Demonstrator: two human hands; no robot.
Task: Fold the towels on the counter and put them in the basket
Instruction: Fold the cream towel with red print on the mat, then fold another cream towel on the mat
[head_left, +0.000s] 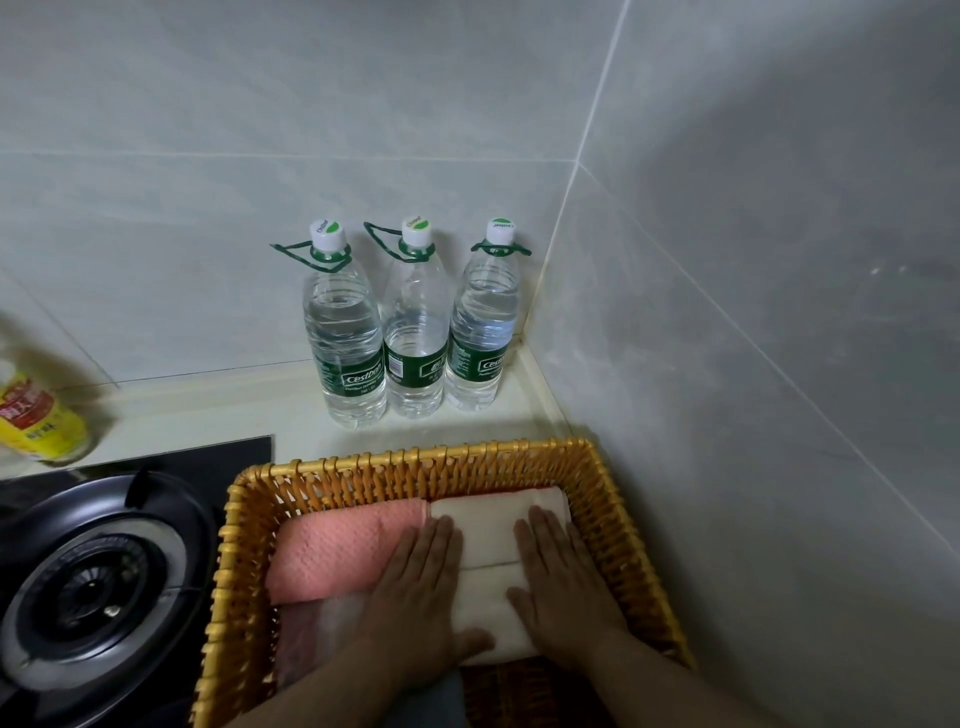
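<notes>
Item: cream towel (485, 561), folded, seated in basket (618, 499)
Left hand (421, 587), right hand (561, 577) flat, released; press evenly, pink towel (343, 556) beside left

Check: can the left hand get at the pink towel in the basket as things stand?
Probably yes. The left hand lies flat on the cream towel, right beside the pink towel, whose top is uncovered. Nothing lies between them inside the basket.

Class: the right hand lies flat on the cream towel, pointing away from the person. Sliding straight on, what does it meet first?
Probably the basket's far wall, once the right hand passes the cream towel's far edge; depth is uncertain.
</notes>
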